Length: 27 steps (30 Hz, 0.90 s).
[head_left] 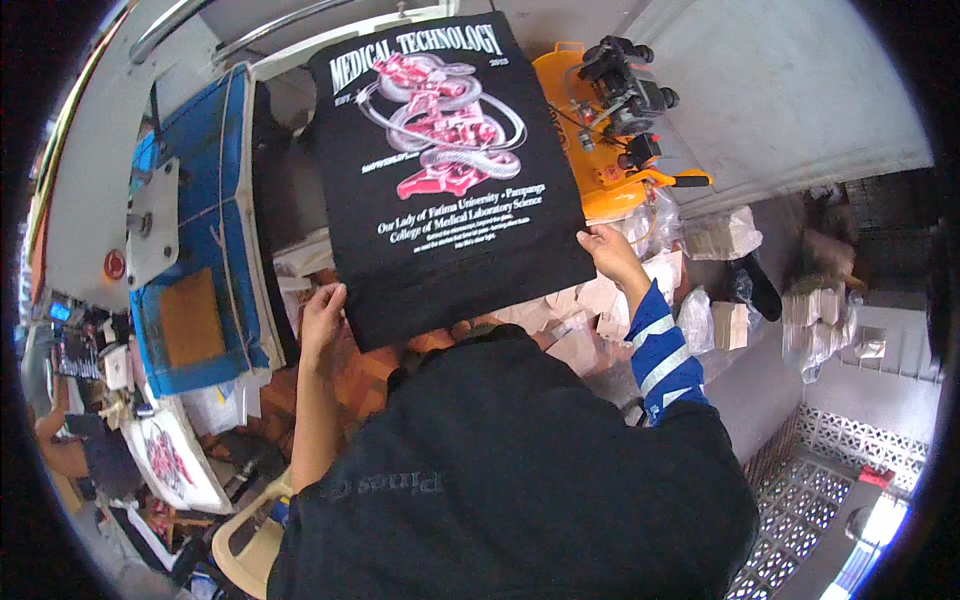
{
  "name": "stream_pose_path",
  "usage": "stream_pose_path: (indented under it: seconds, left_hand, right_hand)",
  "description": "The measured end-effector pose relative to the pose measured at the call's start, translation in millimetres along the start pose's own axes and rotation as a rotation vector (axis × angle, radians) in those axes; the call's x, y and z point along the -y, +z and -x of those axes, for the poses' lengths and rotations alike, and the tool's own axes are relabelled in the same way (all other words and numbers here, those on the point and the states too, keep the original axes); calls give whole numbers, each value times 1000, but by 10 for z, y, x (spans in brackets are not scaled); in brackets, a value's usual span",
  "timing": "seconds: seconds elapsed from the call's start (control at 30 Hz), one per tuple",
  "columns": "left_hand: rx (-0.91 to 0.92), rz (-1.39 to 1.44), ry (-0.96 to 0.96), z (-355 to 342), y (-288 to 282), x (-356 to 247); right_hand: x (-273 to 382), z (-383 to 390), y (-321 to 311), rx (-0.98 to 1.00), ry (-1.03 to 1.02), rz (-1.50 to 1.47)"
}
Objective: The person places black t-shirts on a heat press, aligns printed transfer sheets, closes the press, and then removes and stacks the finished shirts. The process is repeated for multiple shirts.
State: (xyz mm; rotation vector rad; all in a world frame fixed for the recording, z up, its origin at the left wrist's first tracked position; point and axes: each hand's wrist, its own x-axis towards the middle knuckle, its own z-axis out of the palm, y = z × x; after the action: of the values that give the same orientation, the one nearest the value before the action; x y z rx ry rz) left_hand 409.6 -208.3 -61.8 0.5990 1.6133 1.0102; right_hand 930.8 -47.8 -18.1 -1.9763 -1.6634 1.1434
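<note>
Between my hands hangs a black cloth panel with white lettering and a red, pink and white coiled design. My left hand is closed on its lower left corner, thumb uppermost. My right hand pinches its right edge near the lower corner; a blue sleeve with white stripes covers that forearm. The cloth is spread nearly flat, its far end reaching the white framework behind. What lies beneath it is hidden.
Left stands a blue machine with a metal plate. An orange air compressor is at right, beside plastic-wrapped bundles. A cream plastic chair is at lower left, near another person and a white printed panel.
</note>
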Motion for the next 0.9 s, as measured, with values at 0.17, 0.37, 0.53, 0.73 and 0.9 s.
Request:
stream_pose_path:
  seconds: [0.17,0.37,0.53,0.73,0.9]
  left_hand:
    - [-181,20,165,160,132,-102]
    - [-236,-860,1069,500,916,-499]
    - [17,-1171,1066,609,1344,-483]
    - [40,-1081,970,694,1059,-600]
    - [-868,-1013,1233,915,-476,-1487]
  right_hand:
    - [270,346,241,-507,-408,405]
    - [852,850,1001,-160,-820,643]
    - [851,969,1148,-252,-773,567]
    - [924,984,1112,-219,-772,560]
    - [981,967,1133,-235,-747,542]
